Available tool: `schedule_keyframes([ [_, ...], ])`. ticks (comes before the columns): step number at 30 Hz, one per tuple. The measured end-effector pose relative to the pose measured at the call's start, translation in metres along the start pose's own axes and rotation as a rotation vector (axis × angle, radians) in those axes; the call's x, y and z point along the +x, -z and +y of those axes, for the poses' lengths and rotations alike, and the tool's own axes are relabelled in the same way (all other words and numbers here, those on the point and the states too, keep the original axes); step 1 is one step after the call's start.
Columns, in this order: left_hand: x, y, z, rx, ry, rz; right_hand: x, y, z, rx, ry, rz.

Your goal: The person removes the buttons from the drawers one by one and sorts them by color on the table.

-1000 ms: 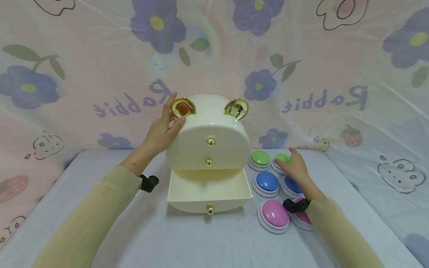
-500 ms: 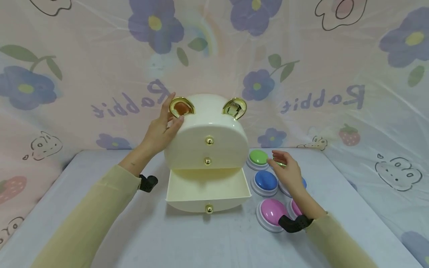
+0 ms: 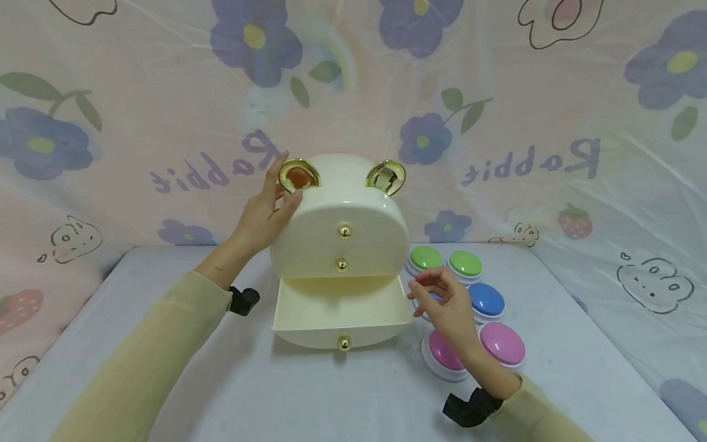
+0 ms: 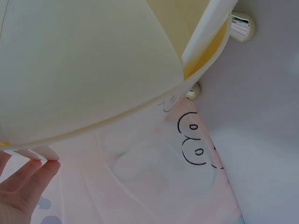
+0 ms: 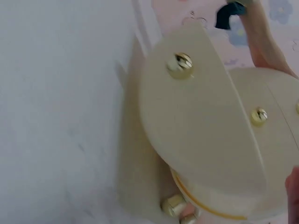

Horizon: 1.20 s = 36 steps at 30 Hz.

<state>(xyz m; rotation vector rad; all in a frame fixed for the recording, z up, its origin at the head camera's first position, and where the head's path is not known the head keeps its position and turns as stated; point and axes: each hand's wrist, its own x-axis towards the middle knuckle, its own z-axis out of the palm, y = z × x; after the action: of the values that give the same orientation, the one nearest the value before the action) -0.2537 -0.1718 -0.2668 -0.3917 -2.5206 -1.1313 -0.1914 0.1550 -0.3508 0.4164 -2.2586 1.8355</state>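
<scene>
A cream storage box (image 3: pixel 315 242) with two gold ears and round gold knobs stands mid-table in the head view. Its bottom drawer (image 3: pixel 345 307) is pulled out, with nothing inside. My left hand (image 3: pixel 262 215) holds the box by its left ear (image 3: pixel 299 176), thumb in front and fingers behind. The right hand (image 3: pixel 450 313) hovers by the drawer's right side, fingers loosely bent around nothing. Beneath it, a blue push button (image 3: pixel 435 297) is mostly covered. The right wrist view shows the drawer front (image 5: pixel 201 121) close up, and a blurred fingertip (image 5: pixel 293 193) at the edge.
Right of the box, dome buttons on white bases form two columns: green ones (image 3: pixel 466 263) at the back, blue (image 3: pixel 486 299) in the middle, pink (image 3: pixel 502 342) in front. A printed cloth (image 3: pixel 342 110) hangs behind the white tabletop (image 3: pixel 248 393).
My right hand has come from the far right green button leftward and toward me, reaching the drawer's side. The left hand keeps its hold on the ear, and the drawer stays out.
</scene>
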Motion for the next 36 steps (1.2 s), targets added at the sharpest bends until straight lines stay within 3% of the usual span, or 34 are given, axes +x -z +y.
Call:
schedule_keyframes([
  [11,-0.001,0.001,0.0,-0.001,-0.003,0.003,-0.022,-0.026,0.008,0.098,0.284,-0.13],
  [17,-0.002,0.001,0.0,-0.001,-0.004,0.004,-0.025,-0.036,0.015,0.016,0.452,-0.212],
  [22,-0.002,0.001,0.001,-0.005,-0.01,-0.002,-0.025,-0.043,0.021,-0.11,0.599,-0.38],
  [27,-0.001,0.001,0.002,-0.004,-0.017,0.002,-0.028,-0.047,0.02,-0.153,0.584,-0.575],
  [36,-0.002,0.001,0.002,-0.01,-0.009,0.003,-0.032,-0.054,0.025,-0.182,0.51,-0.646],
])
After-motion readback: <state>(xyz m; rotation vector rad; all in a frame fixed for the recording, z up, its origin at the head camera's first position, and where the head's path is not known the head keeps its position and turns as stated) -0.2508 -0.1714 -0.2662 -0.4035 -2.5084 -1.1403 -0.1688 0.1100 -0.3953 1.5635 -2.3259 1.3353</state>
